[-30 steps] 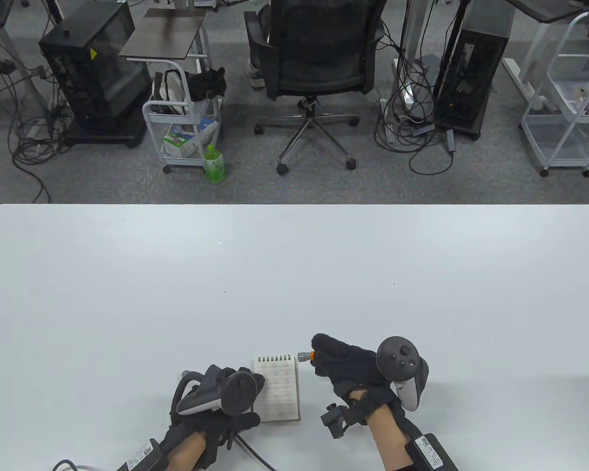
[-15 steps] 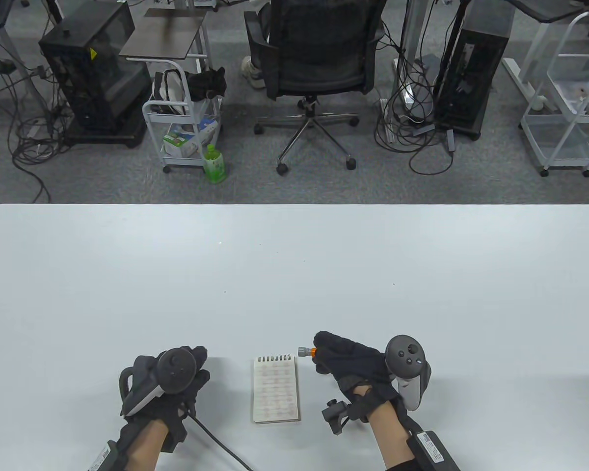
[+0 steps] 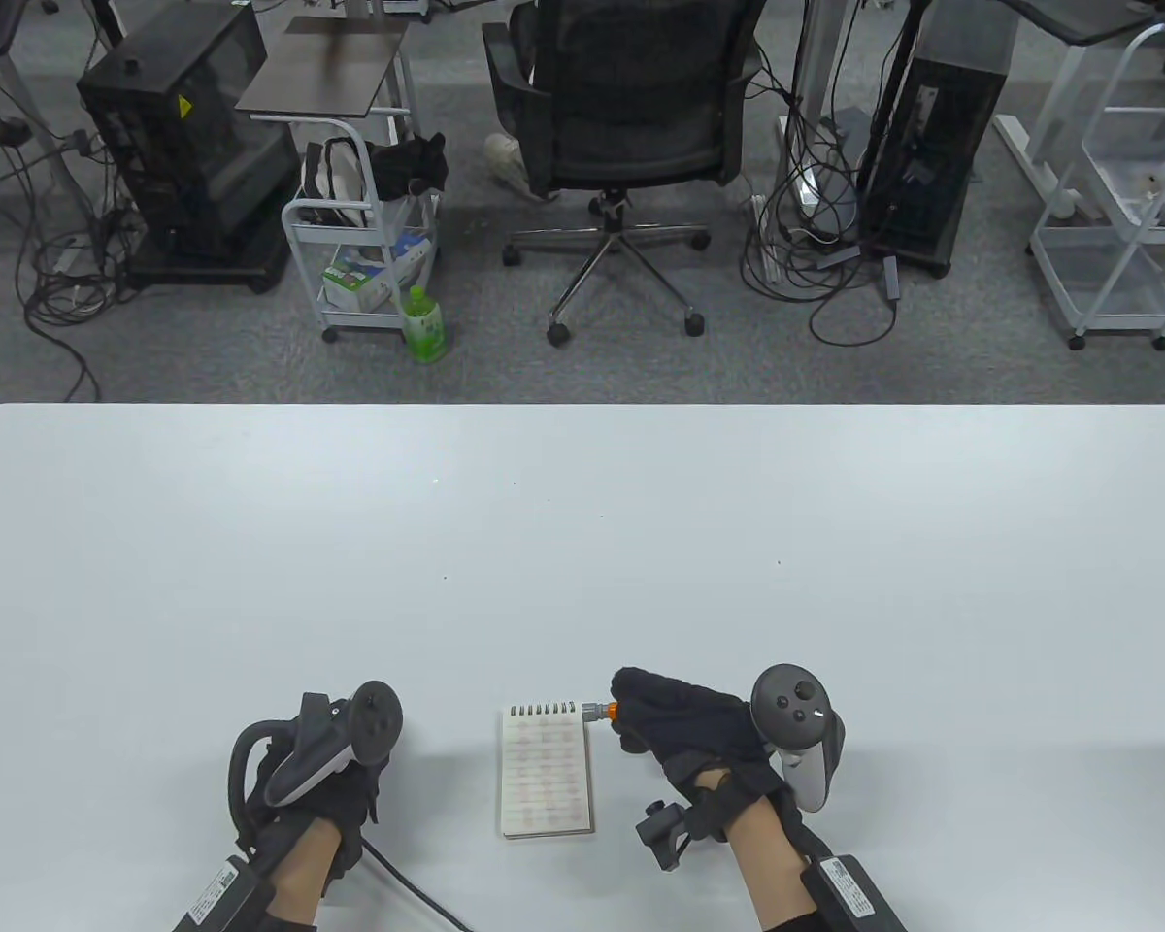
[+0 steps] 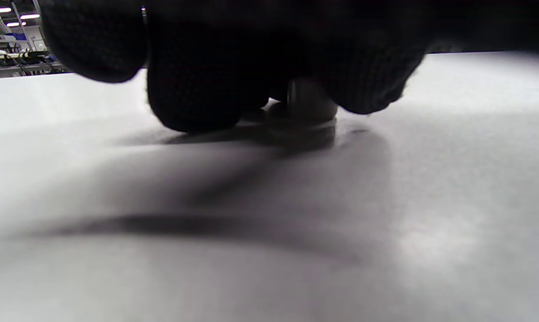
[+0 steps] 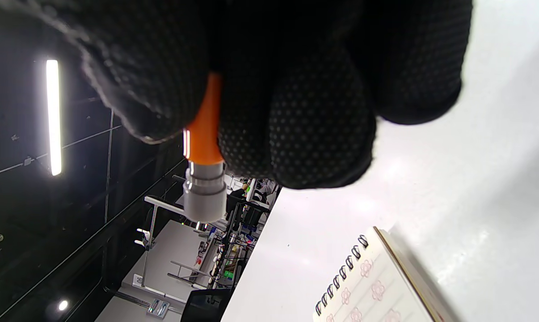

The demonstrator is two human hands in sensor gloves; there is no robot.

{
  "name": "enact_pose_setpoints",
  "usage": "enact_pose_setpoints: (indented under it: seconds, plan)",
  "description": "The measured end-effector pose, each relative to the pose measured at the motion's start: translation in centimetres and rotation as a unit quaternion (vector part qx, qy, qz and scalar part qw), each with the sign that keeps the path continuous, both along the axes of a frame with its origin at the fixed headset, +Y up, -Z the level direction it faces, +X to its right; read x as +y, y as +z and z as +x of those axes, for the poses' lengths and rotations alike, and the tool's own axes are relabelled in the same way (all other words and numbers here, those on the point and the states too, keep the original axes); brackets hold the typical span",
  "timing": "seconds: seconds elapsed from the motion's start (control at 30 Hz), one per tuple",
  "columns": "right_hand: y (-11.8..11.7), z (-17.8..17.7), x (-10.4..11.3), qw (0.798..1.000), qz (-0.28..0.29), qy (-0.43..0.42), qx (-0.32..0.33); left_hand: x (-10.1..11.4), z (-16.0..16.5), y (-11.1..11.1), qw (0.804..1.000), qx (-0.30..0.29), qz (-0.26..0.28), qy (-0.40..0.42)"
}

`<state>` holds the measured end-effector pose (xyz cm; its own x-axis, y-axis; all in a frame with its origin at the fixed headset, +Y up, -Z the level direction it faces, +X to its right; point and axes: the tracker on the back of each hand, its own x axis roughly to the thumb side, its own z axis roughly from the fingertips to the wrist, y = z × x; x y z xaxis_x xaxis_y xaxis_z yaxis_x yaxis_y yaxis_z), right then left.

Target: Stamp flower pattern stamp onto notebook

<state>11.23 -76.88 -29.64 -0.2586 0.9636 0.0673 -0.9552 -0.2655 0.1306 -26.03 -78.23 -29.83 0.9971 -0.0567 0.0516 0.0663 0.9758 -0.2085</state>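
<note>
**Stamp held beside the notebook's top corner**

Broad white worktop (image 3: 582,544), pale and glossy, filling the lower half of the table view. Near its front edge, a small spiral-bound notebook (image 3: 546,769) with cream ruled pages, lying flat, coil at the far end, rows of faint pink flower prints across the open page; same prints visible close up in the right wrist view (image 5: 372,290).

Just right of the notebook, the right hand (image 3: 684,723) in a black knit glove, grey tracker on its back, fingers (image 5: 296,116) clamped together around an orange-barrelled flower pattern stamp with a silver-grey tip (image 3: 598,711). Stamp lying roughly level, tip pointing left, close beside the notebook's upper right corner; touching the page or raised off it, hard to say from above. In the right wrist view the tip (image 5: 204,192) juts out below the fingers, clear of the paper.

Well left of the notebook, the left hand (image 3: 325,777) in a matching black glove, apart from the pages. In the left wrist view its fingers (image 4: 193,89) curl down onto the worktop, possibly over a small dark round object, too blurred to identify; whether anything is gripped cannot be told.
</note>
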Motion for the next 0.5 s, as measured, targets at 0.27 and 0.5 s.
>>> enact_pose_setpoints:
  seconds: [0.27,0.5]
  plan:
    - [0.1,0.1,-0.1,1.0,-0.003,0.008,0.004,-0.3,0.4,-0.4,1.0,0.001,0.019,0.001]
    - [0.1,-0.1,-0.1,1.0,-0.014,-0.003,0.001,0.2,-0.9,-0.6,0.997,0.019,0.04,0.068]
